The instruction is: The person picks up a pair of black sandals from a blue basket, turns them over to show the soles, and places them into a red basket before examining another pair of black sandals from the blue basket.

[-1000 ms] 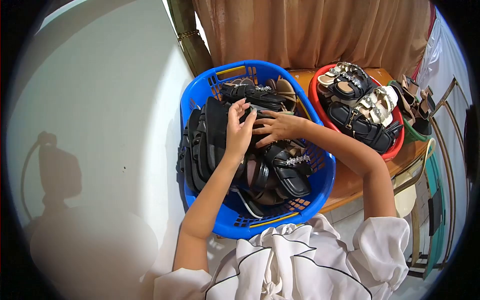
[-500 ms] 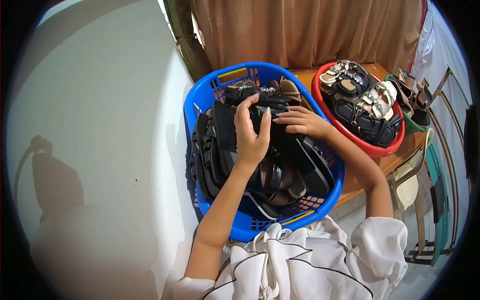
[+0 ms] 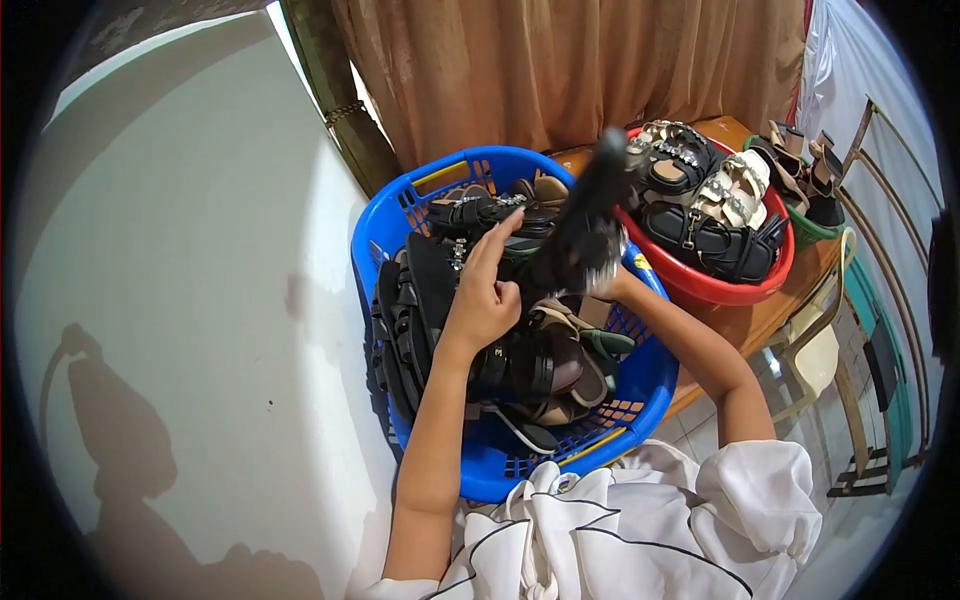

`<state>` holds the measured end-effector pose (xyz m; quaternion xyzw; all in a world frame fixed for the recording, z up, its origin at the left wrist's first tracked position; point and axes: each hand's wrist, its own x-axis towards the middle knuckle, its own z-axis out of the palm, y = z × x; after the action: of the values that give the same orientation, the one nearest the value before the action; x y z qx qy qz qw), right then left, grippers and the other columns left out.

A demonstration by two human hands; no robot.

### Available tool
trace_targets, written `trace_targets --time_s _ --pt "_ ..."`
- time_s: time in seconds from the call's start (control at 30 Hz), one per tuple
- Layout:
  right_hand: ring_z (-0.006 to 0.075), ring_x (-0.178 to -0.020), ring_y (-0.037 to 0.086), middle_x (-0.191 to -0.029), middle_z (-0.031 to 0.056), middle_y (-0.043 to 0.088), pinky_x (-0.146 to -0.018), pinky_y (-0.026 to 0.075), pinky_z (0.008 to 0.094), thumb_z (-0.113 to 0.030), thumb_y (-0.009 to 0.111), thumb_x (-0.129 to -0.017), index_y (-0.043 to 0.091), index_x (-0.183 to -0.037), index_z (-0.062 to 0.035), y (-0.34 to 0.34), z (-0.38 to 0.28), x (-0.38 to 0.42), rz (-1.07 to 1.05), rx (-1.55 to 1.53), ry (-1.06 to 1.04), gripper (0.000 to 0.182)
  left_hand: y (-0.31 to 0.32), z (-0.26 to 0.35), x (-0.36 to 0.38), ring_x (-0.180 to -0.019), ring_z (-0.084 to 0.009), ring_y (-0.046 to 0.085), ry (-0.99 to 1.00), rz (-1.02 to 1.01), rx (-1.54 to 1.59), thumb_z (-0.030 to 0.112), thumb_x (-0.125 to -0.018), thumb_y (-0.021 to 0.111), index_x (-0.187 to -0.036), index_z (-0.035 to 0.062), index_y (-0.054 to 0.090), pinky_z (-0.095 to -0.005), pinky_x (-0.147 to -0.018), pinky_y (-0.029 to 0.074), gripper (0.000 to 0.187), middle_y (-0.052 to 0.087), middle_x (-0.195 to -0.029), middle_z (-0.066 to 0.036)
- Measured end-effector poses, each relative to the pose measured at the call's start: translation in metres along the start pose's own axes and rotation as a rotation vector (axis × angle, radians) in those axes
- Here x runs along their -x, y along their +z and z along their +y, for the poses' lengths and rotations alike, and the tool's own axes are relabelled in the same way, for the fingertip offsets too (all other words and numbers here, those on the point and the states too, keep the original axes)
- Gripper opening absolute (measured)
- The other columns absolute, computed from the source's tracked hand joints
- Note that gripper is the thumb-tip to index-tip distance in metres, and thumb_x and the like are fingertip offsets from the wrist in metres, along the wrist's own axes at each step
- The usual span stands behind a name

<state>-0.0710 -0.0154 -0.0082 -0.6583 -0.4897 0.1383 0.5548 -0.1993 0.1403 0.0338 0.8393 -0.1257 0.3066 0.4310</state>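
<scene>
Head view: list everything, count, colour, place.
Blue basket: 1, blue, centre
Shoes inside: many, mostly black
Lifted shoe: 1, black, over basket
Red tub: 1, red, on table
Sandals: several, black/cream, red tub
Green tub: 1, green, right
Table: 1, brown, beneath tubs
Chair: 1, cream, right
Curtain: 1, brown, back
White cloth: 1, white, right
Wall: 1, white, left
Post: 1, green, back
Bars: several, brown, far right
Blouse: 1, white, bottom
Left hand: 1, over basket
Right hand: 1, at lifted shoe
</scene>
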Motion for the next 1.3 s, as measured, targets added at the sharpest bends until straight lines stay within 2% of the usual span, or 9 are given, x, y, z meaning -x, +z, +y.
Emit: trace_targets --time_s 0.1,0.17,0.27,0.43,0.57,0.7,0.83,1.0,1.3 --pt "0.0133 -0.088 0.053 -0.095 0.0037 0.057 -0.080 0.042 0.0287 -0.008 0.069 -0.064 0.052 -0.102 -0.0039 0.005 -0.014 -0.004 0.032 -0.339 0.229 0.042 0.014 -0.010 -0.001 -0.109 -0.0227 0.046 -0.185 0.132 0.326 -0.007 -0.068 0.031 -0.122 -0.0007 0.038 -0.0280 -0.094 0.031 0.054 0.049 -0.115 -0.018" --pt "0.0134 -0.087 0.054 -0.092 0.0030 0.057 -0.078 0.043 0.0290 -0.003 0.067 -0.065 0.052 -0.101 -0.0050 0.023 -0.011 -0.013 0.259 -0.802 0.388 0.039 0.027 -0.035 0.004 -0.107 -0.0201 0.047 -0.264 0.216 0.380 -0.004 -0.073 0.028 -0.118 -0.0036 0.041 -0.0283 -0.093 0.032 0.047 0.049 -0.115 -0.016" --pt "0.0148 -0.086 0.055 -0.092 0.0026 0.057 -0.078 0.044 0.0306 0.000 0.064 -0.067 0.051 -0.101 -0.0059 0.035 -0.017 -0.013 0.199 -0.960 0.410 0.036 0.022 -0.019 0.004 -0.101 -0.0178 0.049 -0.433 0.266 0.521 -0.001 -0.075 0.027 -0.113 -0.0067 0.045 -0.0268 -0.091 0.034 0.042 0.051 -0.110 -0.013" --pt "0.0167 -0.095 0.052 -0.101 0.0059 0.051 -0.083 0.042 0.0320 0.003 0.065 -0.067 0.036 -0.114 -0.0066 0.037 -0.021 0.000 0.274 -0.843 0.357 0.056 0.027 -0.011 0.005 -0.099 -0.0135 0.049 -0.525 0.248 0.612 0.006 -0.082 0.036 -0.112 -0.0060 0.046 -0.0248 -0.088 0.035 0.033 0.053 -0.107 -0.010" --pt "0.0192 -0.103 0.047 -0.114 0.0095 0.041 -0.087 0.041 0.0349 0.005 0.067 -0.064 0.022 -0.122 -0.0100 0.032 -0.026 0.012 0.246 -0.882 0.345 0.075 0.035 -0.018 0.005 -0.098 -0.0116 0.048 -0.388 0.205 0.542 0.014 -0.088 0.042 -0.112 -0.0045 0.047 -0.0236 -0.085 0.036 0.030 0.053 -0.105 -0.008" --pt "0.0200 -0.110 0.042 -0.124 0.0080 0.033 -0.087 0.039 0.0394 -0.018 0.062 -0.075 0.016 -0.129 -0.0132 0.029 -0.015 0.012 0.177 -1.081 0.307 0.072 0.035 -0.030 0.011 -0.087 -0.0095 0.051 -0.426 0.304 0.516 0.014 -0.088 0.043 -0.108 -0.0038 0.050 -0.0224 -0.077 0.040 0.027 0.057 -0.096 -0.007" --pt "0.0177 -0.108 0.042 -0.120 0.0066 0.039 -0.084 0.039 0.0397 -0.028 0.061 -0.076 0.022 -0.128 -0.0112 0.016 -0.018 0.001 0.453 -0.958 0.300 0.067 0.034 -0.035 0.013 -0.080 -0.0090 0.053 -0.406 0.341 0.351 0.013 -0.088 0.044 -0.104 -0.0045 0.053 -0.0225 -0.071 0.042 0.025 0.059 -0.089 -0.007" --pt "0.0132 -0.090 0.052 -0.103 0.0028 0.050 -0.069 0.045 0.0238 -0.026 0.055 -0.082 0.041 -0.111 -0.0091 0.015 0.004 0.001 0.607 -0.952 0.295 0.036 0.032 -0.026 0.014 -0.076 -0.0098 0.056 -0.403 0.221 0.168 0.010 -0.084 0.047 -0.098 -0.0049 0.056 -0.0232 -0.066 0.044 0.022 0.062 -0.082 -0.010" --pt "0.0068 -0.083 0.046 -0.095 -0.0008 0.051 -0.071 0.040 0.0222 -0.034 0.049 -0.086 0.050 -0.103 -0.0071 0.002 0.024 0.001 0.757 -0.699 0.283 0.032 0.030 -0.012 0.012 -0.071 -0.0106 0.056 -0.403 0.182 0.142 0.011 -0.084 0.048 -0.099 -0.0040 0.056 -0.0241 -0.064 0.043 0.022 0.062 -0.079 -0.012"
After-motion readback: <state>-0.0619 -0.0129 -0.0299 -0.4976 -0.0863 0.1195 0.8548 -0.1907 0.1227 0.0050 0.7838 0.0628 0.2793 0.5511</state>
